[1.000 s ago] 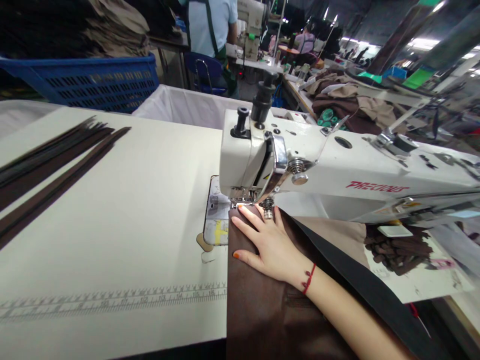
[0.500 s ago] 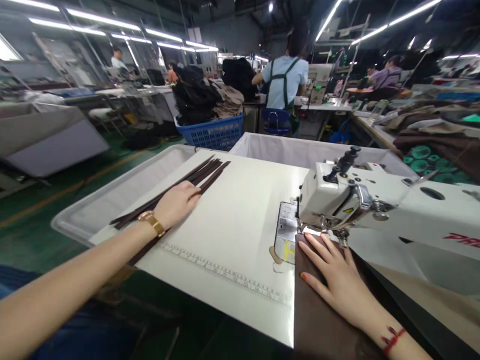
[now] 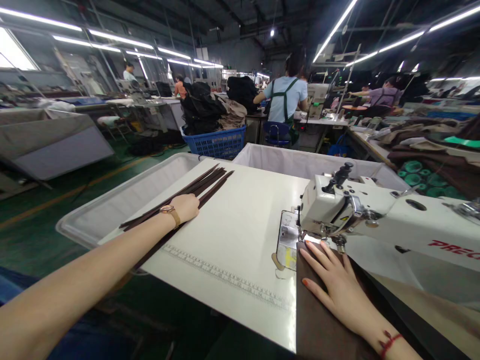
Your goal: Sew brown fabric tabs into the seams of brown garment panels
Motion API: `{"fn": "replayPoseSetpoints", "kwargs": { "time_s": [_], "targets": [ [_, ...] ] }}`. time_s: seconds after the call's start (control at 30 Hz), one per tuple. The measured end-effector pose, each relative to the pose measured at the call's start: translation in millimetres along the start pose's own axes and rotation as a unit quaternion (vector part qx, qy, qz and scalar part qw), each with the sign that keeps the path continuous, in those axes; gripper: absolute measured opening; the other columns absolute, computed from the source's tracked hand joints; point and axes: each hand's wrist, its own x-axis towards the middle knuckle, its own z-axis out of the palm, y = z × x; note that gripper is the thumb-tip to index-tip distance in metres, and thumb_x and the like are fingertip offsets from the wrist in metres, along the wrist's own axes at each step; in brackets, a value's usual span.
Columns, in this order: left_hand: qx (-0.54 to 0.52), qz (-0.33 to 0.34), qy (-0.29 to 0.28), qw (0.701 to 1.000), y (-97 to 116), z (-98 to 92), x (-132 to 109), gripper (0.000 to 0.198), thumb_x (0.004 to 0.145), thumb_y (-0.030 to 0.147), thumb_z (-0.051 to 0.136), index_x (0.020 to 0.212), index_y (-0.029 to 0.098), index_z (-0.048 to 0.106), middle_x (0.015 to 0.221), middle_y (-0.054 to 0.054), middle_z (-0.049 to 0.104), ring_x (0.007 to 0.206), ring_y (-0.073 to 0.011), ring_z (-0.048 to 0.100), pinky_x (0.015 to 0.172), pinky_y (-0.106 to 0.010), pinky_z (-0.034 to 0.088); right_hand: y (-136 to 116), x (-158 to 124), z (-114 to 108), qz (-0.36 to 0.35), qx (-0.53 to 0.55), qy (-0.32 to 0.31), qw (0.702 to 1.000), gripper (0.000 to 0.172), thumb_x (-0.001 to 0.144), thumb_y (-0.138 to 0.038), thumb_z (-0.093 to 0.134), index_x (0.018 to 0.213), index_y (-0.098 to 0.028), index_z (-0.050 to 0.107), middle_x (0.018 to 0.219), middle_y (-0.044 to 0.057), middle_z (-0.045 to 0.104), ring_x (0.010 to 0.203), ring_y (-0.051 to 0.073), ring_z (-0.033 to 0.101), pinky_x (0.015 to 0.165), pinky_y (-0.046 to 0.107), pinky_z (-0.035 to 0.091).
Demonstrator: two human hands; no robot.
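Observation:
My left hand (image 3: 186, 207), with a watch on the wrist, is closed over the dark brown fabric strips (image 3: 204, 181) on the left of the white table (image 3: 240, 235). Its fingertips are hidden, and how many strips they grip I cannot tell. My right hand (image 3: 333, 280) lies flat with fingers spread on a brown fabric piece (image 3: 311, 320). Those fingertips are just in front of the needle area of the white sewing machine (image 3: 326, 205). The fabric's far edge reaches the machine's metal plate (image 3: 288, 232).
A printed ruler (image 3: 225, 275) runs along the table's front. White bins (image 3: 262, 155) stand behind the table, with a blue basket (image 3: 217, 142) of dark cloth beyond. A co-worker (image 3: 285, 95) sits ahead, facing away. Green thread spools (image 3: 416, 175) lie at the right.
My left hand has slid slightly farther along the strips and its fingers are more curled in. My right hand stays flat on the brown fabric. The whole view has shifted a little.

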Motion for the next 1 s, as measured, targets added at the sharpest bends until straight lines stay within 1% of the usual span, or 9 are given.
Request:
{"fn": "replayPoseSetpoints", "kwargs": {
  "time_s": [0.17,0.33,0.4,0.5,0.57,0.67,0.8,0.9,1.0],
  "targets": [
    [-0.072,-0.029,0.031,0.997,-3,-29.5,5,0.030,0.092,0.036,0.057,0.113,0.014,0.058,0.114,-0.009,0.060,0.099,-0.0216,0.060,0.086,-0.043,0.052,1,0,1,-0.004,0.007,0.001,1.000,0.056,0.095,-0.054,0.036,0.147,-0.035,0.033,0.156,0.000,0.025,0.142,0.035,0.020,0.105,0.070,0.024],
    [-0.223,0.061,0.066,0.971,17,-52.3,-41,0.036,0.092,0.038,0.050,0.119,0.016,0.054,0.091,-0.004,0.062,0.086,-0.0192,0.060,0.079,-0.034,0.049,-1,0,-1,-0.002,0.018,0.006,1.000,0.055,0.095,-0.054,0.036,0.147,-0.035,0.033,0.156,0.002,0.025,0.142,0.035,0.021,0.106,0.070,0.021],
    [-0.294,0.112,0.035,0.948,42,-42.6,-74,0.045,0.090,0.043,0.049,0.129,0.019,0.046,0.078,0.002,0.059,0.071,-0.0156,0.059,0.066,-0.026,0.048,-2,0,-2,0.001,0.024,0.001,1.000,0.055,0.095,-0.054,0.035,0.146,-0.035,0.034,0.156,0.002,0.025,0.142,0.035,0.021,0.106,0.070,0.020],
    [-0.373,0.155,-0.036,0.914,87,-10.4,-132,0.038,0.091,0.048,0.043,0.114,0.019,0.053,0.068,0.004,0.053,0.055,-0.0120,0.053,0.049,-0.021,0.042,-3,0,-3,0.007,0.034,-0.008,0.999,0.055,0.095,-0.054,0.036,0.146,-0.035,0.034,0.156,0.002,0.025,0.141,0.036,0.022,0.105,0.070,0.020],
    [-0.416,0.163,-0.097,0.889,112,11.9,-167,0.033,0.092,0.045,0.040,0.102,0.017,0.055,0.067,0.003,0.053,0.054,-0.0114,0.053,0.047,-0.020,0.042,-4,0,-5,0.009,0.040,-0.014,0.999,0.055,0.095,-0.054,0.037,0.146,-0.034,0.034,0.156,0.003,0.025,0.141,0.036,0.023,0.106,0.070,0.019],
    [-0.453,0.171,-0.212,0.849,131,26.9,-198,0.029,0.092,0.039,0.044,0.110,0.018,0.053,0.070,0.002,0.057,0.054,-0.0125,0.058,0.047,-0.022,0.046,-5,0,-8,0.013,0.047,-0.021,0.999,0.056,0.095,-0.054,0.038,0.146,-0.034,0.034,0.156,0.003,0.025,0.140,0.036,0.024,0.106,0.069,0.018],
    [-0.243,0.347,-0.077,0.902,142,7.7,-168,0.031,0.093,0.020,0.040,0.119,0.020,0.056,0.095,-0.005,0.069,0.086,-0.0181,0.067,0.081,-0.032,0.053,-7,-1,-11,0.019,0.051,-0.033,0.998,0.056,0.095,-0.055,0.038,0.147,-0.034,0.034,0.156,0.003,0.025,0.140,0.036,0.024,0.107,0.070,0.014],
    [-0.118,0.468,0.021,0.875,162,-7.7,-105,0.044,0.087,0.009,0.039,0.129,0.015,0.050,0.131,-0.012,0.056,0.114,-0.0209,0.057,0.098,-0.036,0.047,-8,-1,-13,0.019,0.054,-0.039,0.998,0.057,0.094,-0.055,0.038,0.147,-0.033,0.033,0.157,0.002,0.022,0.140,0.037,0.021,0.107,0.070,0.014],
    [-0.104,0.503,0.036,0.857,185,-4.4,-54,0.055,0.082,0.010,0.045,0.137,0.016,0.044,0.152,-0.012,0.033,0.137,-0.0256,0.035,0.114,-0.044,0.031,-9,-1,-14,0.022,0.056,-0.041,0.997,0.058,0.094,-0.055,0.039,0.147,-0.033,0.032,0.157,0.003,0.022,0.141,0.037,0.019,0.107,0.069,0.015]
  ]
}}
